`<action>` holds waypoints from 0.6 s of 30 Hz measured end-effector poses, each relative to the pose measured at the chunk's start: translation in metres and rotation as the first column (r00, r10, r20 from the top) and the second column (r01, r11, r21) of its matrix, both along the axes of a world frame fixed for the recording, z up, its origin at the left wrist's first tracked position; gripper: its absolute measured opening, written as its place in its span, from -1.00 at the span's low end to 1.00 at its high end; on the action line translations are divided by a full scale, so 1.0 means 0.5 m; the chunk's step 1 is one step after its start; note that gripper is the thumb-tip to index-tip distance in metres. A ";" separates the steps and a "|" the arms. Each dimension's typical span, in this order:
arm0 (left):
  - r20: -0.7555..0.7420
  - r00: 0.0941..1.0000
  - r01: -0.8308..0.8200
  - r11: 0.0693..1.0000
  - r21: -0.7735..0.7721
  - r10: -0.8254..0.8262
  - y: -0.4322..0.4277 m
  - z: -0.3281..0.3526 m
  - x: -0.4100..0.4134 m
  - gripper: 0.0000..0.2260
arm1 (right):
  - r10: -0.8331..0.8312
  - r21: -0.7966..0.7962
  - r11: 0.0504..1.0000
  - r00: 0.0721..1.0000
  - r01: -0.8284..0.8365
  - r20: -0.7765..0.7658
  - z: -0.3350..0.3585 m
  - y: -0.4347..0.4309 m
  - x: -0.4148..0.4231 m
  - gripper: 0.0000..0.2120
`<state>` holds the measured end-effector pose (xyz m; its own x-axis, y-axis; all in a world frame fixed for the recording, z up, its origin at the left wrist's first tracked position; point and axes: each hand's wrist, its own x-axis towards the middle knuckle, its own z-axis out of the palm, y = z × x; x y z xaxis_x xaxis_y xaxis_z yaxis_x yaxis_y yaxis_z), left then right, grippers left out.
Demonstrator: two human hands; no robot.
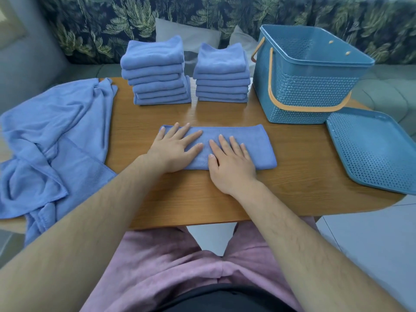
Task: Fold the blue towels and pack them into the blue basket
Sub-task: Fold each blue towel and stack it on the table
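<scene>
Basket (310, 86) right of towel stacks (157, 73)

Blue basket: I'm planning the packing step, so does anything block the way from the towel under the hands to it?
Nothing visible does. The blue basket stands open, its lid lying beside it, and only bare table lies between it and the towel.

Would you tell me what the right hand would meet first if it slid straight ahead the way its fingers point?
The right hand lies flat on the half-folded towel. Going straight on, it would cross a strip of bare table and probably meet the right stack of folded towels first.
</scene>
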<state>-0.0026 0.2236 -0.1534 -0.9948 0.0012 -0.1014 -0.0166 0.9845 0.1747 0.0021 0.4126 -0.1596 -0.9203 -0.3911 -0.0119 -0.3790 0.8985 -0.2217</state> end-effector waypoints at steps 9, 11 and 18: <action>-0.046 0.995 -0.088 0.996 -0.008 0.087 0.015 -0.002 0.018 -0.53 | -0.054 0.118 0.990 0.983 0.075 -0.174 0.043 -0.061 0.106 -0.54; -0.106 0.986 -0.135 0.989 -0.059 0.128 0.019 -0.002 0.034 -0.52 | -0.072 0.085 0.993 0.987 0.085 -0.147 0.026 -0.058 0.106 -0.51; -0.331 0.941 -0.132 0.980 -0.147 0.077 0.034 0.012 0.157 -0.63 | 0.072 -0.175 0.981 0.996 -0.081 -0.058 0.018 0.029 0.006 -0.53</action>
